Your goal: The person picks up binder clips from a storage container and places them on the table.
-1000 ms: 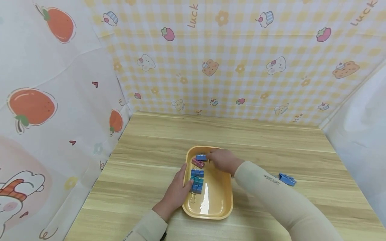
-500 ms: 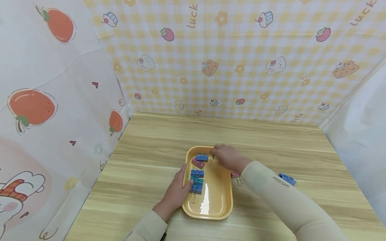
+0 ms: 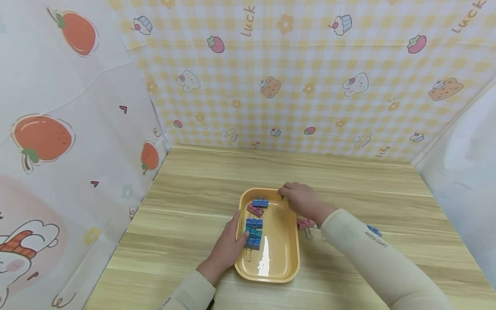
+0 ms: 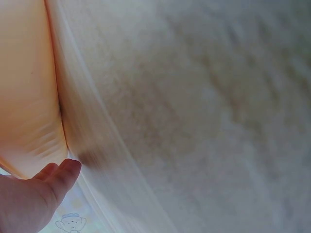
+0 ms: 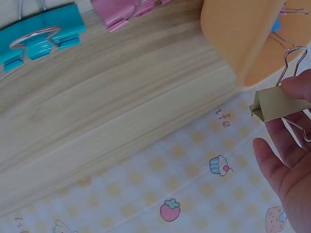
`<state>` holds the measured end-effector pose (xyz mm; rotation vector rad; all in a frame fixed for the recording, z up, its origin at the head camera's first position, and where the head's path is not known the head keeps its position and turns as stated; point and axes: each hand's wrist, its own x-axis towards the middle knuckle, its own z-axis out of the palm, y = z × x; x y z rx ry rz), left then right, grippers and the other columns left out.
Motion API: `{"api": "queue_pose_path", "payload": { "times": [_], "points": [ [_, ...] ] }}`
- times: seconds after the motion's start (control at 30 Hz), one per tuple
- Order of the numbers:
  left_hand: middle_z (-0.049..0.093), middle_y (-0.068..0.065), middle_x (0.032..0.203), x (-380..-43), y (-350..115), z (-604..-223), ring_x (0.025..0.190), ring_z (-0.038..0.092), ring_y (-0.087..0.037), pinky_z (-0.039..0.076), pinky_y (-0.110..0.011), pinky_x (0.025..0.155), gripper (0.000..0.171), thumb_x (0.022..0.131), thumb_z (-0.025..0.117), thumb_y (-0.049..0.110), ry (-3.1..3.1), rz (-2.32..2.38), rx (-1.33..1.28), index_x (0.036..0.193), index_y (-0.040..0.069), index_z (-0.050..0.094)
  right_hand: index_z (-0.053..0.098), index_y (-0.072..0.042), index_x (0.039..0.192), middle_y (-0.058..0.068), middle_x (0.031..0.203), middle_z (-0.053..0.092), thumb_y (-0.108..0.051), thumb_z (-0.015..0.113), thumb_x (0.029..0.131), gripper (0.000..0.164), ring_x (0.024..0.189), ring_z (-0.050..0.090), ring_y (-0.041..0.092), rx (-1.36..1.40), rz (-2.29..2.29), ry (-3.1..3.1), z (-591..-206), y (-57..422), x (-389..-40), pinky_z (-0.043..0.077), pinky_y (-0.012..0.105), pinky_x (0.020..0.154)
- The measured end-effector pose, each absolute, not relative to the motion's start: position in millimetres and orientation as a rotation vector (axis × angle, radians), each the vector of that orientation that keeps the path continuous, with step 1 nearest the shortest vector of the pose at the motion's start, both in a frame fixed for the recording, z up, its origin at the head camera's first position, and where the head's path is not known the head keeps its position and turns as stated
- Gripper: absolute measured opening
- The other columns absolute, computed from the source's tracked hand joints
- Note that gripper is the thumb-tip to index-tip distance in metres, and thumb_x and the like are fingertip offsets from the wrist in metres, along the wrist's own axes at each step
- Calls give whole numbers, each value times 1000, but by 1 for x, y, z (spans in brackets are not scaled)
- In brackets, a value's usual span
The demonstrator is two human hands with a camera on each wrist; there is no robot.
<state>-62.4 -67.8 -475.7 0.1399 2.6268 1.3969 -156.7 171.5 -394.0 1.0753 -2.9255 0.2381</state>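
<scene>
A yellow plastic tray (image 3: 280,241) holds several binder clips along its left side: a blue clip (image 3: 260,203) at the far end, a pink clip (image 3: 255,210), and blue and teal clips (image 3: 253,233) in a row. My left hand (image 3: 228,243) grips the tray's left rim, thumb inside; in the left wrist view its fingers lie along the outer wall (image 4: 29,87). My right hand (image 3: 304,200) is over the tray's far right corner. It pinches a yellow binder clip (image 5: 279,103) by thumb and fingers, wire handles sticking out, as the right wrist view shows.
On the wooden table, right of the tray, lie a pink clip (image 3: 305,224), a teal clip (image 5: 41,34) and, partly behind the right sleeve (image 3: 372,254), a blue clip (image 3: 374,230). A checked cloth (image 3: 294,107) hangs behind the table.
My right hand has moved right, from beside the far blue clip to the tray's far right corner. The pink clip on the table has come into sight. The left hand keeps still.
</scene>
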Motion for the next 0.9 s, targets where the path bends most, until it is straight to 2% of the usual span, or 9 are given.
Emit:
{"api": "queue_pose_path", "payload": {
  "times": [0.23,0.7,0.9],
  "points": [
    [29,-18,140,-62,-67,-474,126,32,-34,28,-48,101,65,92,49,26,2632,1401,144,145,18,12,62,-10,109,2,100,60,3,67,74,38,89,59,20,1033,258,-2924,-391,183,-152,50,33,77],
    [29,-17,141,-62,-68,-474,126,33,-34,29,-48,101,65,91,49,26,2621,1419,138,145,19,12,60,-7,109,3,98,59,7,59,73,38,81,57,16,996,308,-2876,-402,214,-150,50,29,70],
    [28,-16,141,-62,-68,-475,126,32,-33,28,-48,102,65,91,49,26,2616,1408,126,145,20,12,60,-5,107,7,100,60,7,59,72,37,86,59,23,986,265,-2833,-401,232,-150,51,34,70]
  ]
}}
